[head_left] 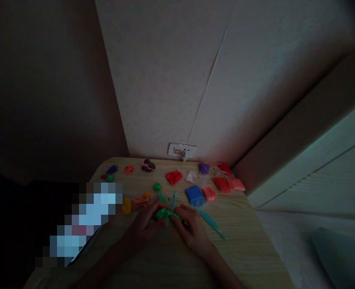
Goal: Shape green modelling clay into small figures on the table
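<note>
Green modelling clay (163,214) is held between my two hands over the near middle of the table. My left hand (149,222) has its fingers curled around the lump's left side. A thin green strip stretches from the lump to my right hand (192,226), whose fingers are closed on its end. Whether a wrapper is around the clay is too dim to tell. Just beyond my fingers lies a thin turquoise tool (174,201). More turquoise modelling tools (209,220) lie beside my right hand. A small green ball-like piece (157,186) sits farther back.
Clay packets, including a blue one (195,196) and a red one (174,177), lie across the wooden table (240,241). Small shaped pieces, one a red-orange disc (129,169), sit at back left. A blurred lit screen (90,220) is at left. The wall has a socket (182,150).
</note>
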Tool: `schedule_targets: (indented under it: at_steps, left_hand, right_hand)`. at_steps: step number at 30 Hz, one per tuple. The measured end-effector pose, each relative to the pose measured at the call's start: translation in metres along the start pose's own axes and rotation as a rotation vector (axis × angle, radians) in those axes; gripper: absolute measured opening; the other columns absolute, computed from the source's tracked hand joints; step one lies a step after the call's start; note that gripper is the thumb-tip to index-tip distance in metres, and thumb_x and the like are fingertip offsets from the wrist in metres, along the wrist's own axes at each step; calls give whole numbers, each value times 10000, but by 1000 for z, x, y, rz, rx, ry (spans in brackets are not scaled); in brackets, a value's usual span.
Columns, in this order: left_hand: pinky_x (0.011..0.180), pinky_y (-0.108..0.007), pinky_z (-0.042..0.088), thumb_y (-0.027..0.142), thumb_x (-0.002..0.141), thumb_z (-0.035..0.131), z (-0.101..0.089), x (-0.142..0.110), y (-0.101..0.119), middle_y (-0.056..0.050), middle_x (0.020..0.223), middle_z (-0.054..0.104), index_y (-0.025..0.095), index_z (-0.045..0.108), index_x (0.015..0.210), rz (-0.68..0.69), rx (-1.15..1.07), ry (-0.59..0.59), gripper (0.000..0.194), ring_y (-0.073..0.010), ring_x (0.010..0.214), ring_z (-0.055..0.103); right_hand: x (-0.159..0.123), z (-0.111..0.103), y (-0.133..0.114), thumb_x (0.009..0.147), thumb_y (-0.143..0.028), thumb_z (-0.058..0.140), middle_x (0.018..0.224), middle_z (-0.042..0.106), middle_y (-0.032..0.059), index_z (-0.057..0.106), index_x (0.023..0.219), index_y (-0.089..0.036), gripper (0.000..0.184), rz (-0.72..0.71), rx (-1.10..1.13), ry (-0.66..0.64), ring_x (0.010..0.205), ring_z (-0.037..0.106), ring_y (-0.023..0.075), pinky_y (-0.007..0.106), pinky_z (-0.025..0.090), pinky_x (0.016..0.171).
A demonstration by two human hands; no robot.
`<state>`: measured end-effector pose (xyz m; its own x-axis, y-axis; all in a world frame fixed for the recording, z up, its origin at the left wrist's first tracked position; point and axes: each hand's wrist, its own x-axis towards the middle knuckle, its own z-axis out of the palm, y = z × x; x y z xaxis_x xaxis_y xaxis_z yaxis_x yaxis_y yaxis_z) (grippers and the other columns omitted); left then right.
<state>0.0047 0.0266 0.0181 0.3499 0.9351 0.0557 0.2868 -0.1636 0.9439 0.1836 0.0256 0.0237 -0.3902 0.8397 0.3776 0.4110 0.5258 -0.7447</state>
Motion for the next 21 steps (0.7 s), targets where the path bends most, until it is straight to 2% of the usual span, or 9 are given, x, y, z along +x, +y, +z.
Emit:
schedule_targets:
  at_steps: [2, 7, 10, 13, 15, 18, 21]
  left_hand:
    - [690, -263, 467, 342, 818, 551, -1, 1, 2, 2, 779, 612, 218, 597, 907, -8, 30, 13, 159, -179, 759, 573]
    - [534, -213, 425, 383, 842, 519, -3, 4, 6, 32, 672, 558, 200, 548, 818, -60, -100, 7, 186, -122, 573, 526]
    - [496, -199, 392, 383, 836, 538, -5, 4, 8, 44, 625, 551, 197, 531, 769, -73, -154, 41, 198, -105, 524, 494]
    - [439, -190, 349, 372, 838, 534, -8, 4, 11, 50, 583, 553, 203, 512, 745, -73, -217, 19, 194, -99, 475, 473]
    - [427, -193, 344, 351, 848, 516, -8, 4, 13, 43, 583, 557, 205, 512, 733, -42, -199, 3, 186, -101, 465, 478]
    - [470, -214, 390, 286, 850, 490, -7, 3, 11, 32, 581, 557, 209, 551, 764, 55, -62, 20, 131, -119, 488, 505]
    - [567, -243, 443, 206, 867, 425, -3, 2, 7, 26, 602, 587, 218, 566, 880, 106, 31, 35, 142, -142, 551, 557]
  right_hand:
    - [0, 0, 1, 968, -423, 356, 607, 568, 11, 554, 678, -209, 411, 33, 18, -33, 593, 520, 166, 267, 397, 562]
    - [0, -2, 0, 948, -534, 331, 758, 626, 31, 599, 840, -212, 433, 82, 101, -103, 726, 576, 189, 288, 454, 669]
    - [0, -6, -3, 931, -595, 300, 698, 565, 11, 592, 855, -212, 488, 128, 247, -176, 651, 529, 168, 272, 431, 609]
    - [1, -10, -5, 926, -605, 309, 597, 455, -30, 590, 821, -213, 494, 159, 427, -252, 538, 432, 132, 245, 366, 523]
    - [1, -11, -5, 902, -634, 343, 596, 453, -34, 592, 799, -208, 503, 156, 469, -274, 536, 426, 126, 242, 357, 523]
    - [2, -7, -2, 841, -698, 399, 621, 498, -24, 551, 707, -202, 536, 137, 401, -226, 584, 471, 135, 252, 380, 573]
    - [3, -1, 1, 812, -715, 431, 555, 455, -34, 447, 583, -203, 561, 131, 243, -163, 563, 459, 133, 253, 358, 558]
